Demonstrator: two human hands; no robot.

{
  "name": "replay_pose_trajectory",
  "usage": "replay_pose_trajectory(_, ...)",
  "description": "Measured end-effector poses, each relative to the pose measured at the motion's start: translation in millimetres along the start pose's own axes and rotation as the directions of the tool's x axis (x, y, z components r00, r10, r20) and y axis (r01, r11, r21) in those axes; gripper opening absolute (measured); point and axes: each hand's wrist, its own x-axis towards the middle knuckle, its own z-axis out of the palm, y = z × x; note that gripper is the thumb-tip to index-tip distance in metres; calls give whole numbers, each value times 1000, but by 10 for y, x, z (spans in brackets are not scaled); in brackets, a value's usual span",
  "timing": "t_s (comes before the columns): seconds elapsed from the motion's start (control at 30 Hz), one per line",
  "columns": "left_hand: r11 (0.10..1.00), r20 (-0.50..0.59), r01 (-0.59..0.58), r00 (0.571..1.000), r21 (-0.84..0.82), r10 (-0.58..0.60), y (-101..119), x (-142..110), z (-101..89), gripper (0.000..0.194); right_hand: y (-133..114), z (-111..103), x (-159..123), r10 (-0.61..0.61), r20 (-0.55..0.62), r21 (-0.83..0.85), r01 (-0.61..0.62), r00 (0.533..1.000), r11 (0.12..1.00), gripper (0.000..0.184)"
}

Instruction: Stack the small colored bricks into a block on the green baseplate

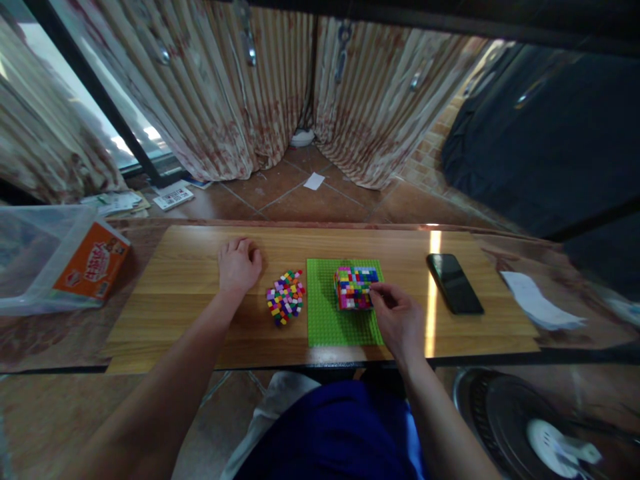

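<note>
A green baseplate (330, 320) lies on the wooden table (175, 300). On it stands a multicoloured block of small bricks (354, 285). My right hand (397, 320) is at the block's right front corner, thumb and forefinger pinched against its side; I cannot see whether a brick is between them. Left of the plate lies a loose pile of small coloured bricks (286, 297). My left hand (239, 265) rests on the table to the left of the pile, fingers curled under, holding nothing that I can see.
A black phone (455, 283) lies right of the plate, a white paper (537, 300) further right. A clear plastic bin (30, 267) with an orange box (93, 263) stands at the left. Curtains hang behind the table; a fan (540, 433) sits at lower right.
</note>
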Motion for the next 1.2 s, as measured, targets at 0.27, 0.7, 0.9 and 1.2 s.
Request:
replay_pose_trajectory(0.27, 1000, -14, -3, 1000, -1, 3, 4, -4, -2, 31, 37, 9, 1, -19, 0, -7, 19, 1000, 1000, 26)
replay_pose_trajectory(0.7, 1000, -5, -6, 1000, -7, 6, -19, 1, 12, 33, 37, 23, 14, 4, -16, 44, -3, 1000, 999, 24)
replay_pose_trajectory(0.9, 1000, -18, -8, 1000, 12, 8, -21, 4, 15, 32, 60, 32, 20, 9, -9, 78, -8, 1000, 997, 25)
replay_pose_trajectory(1.2, 1000, 2, 6, 1000, -8, -6, -14, -2, 7, 34, 116, 40, 68, 19, 5, 105, -19, 1000, 994, 23)
